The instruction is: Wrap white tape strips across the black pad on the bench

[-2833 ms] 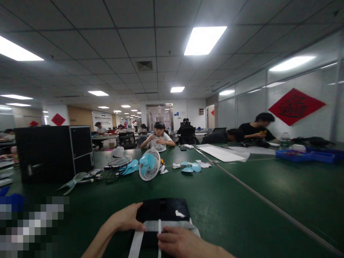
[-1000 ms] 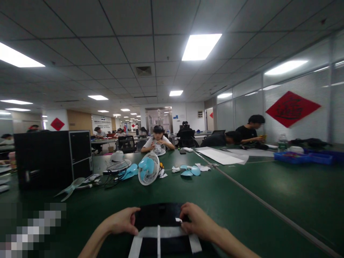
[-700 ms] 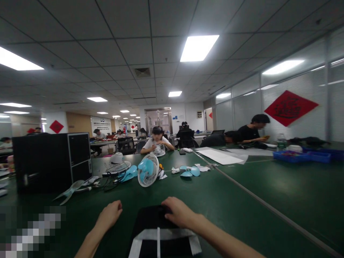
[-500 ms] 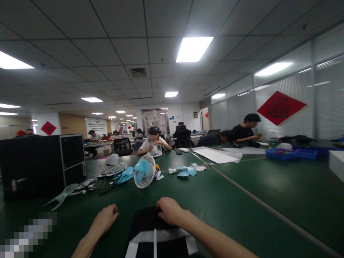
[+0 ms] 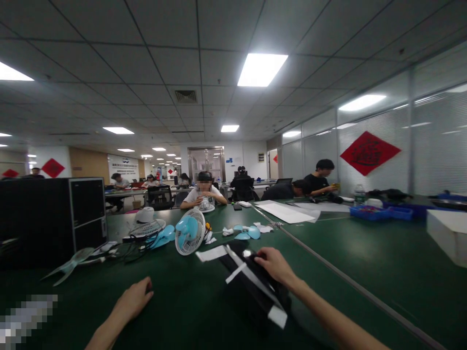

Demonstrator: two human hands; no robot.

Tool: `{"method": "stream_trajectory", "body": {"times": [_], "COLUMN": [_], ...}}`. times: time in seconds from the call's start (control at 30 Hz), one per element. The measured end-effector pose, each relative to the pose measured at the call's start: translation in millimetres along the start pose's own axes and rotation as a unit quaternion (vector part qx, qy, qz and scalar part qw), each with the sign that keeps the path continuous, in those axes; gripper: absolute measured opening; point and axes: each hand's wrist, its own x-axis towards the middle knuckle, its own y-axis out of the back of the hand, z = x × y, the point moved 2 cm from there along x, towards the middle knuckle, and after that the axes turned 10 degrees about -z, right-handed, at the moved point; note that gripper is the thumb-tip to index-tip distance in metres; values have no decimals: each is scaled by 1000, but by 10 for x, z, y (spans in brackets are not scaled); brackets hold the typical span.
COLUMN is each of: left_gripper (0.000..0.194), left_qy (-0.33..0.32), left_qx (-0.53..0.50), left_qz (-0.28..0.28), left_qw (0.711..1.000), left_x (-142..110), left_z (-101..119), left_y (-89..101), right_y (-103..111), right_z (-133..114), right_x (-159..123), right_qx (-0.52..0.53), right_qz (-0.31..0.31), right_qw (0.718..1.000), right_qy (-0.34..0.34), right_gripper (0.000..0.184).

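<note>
My right hand (image 5: 276, 265) grips the edge of a black flat item with white strips (image 5: 248, 277), its fingers curled over the upper right side. The item is tilted and slanted above the green table, blurred by motion; I cannot tell exactly what it is. One white strip sticks out at its upper left and another hangs at its lower right. My left hand (image 5: 133, 297) is over the table at the left, apart from the item. Its fingers are loosely curled in, and nothing shows in them.
Ahead stand a small fan with blue blades (image 5: 189, 232), loose blue blades (image 5: 247, 232) and a fan base (image 5: 145, 215) with cables. A black computer case (image 5: 87, 209) is at left. White sheets (image 5: 286, 212), blue trays (image 5: 368, 212) and a white box (image 5: 447, 236) lie right. A co-worker (image 5: 203, 192) sits opposite.
My right hand has moved right, lifting and turning the black item, which lay flat in front of me. My left hand has barely moved. The view has shifted slightly to the right.
</note>
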Motion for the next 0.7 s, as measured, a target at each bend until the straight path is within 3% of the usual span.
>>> {"method": "stream_trajectory", "body": {"times": [0.2, 0.33, 0.5, 0.7], "left_gripper": [25, 25, 28, 31], "left_qy": [4, 5, 15, 1], "left_qx": [-6, -13, -37, -22], "left_qz": [-5, -13, -30, -34], "left_qw": [1000, 1000, 999, 999], "left_x": [32, 9, -48, 70], "left_z": [-31, 6, 39, -88], "left_y": [-23, -2, 30, -33], "right_y": [649, 886, 930, 884], "right_z": [1061, 1524, 1726, 1739], "right_x": [-311, -617, -800, -800], "right_qx": [-56, -76, -93, -156], "right_qz": [77, 114, 103, 64], "right_qw": [983, 958, 948, 945], "right_qy": [-155, -250, -285, -281], "right_gripper": [28, 27, 27, 22]}}
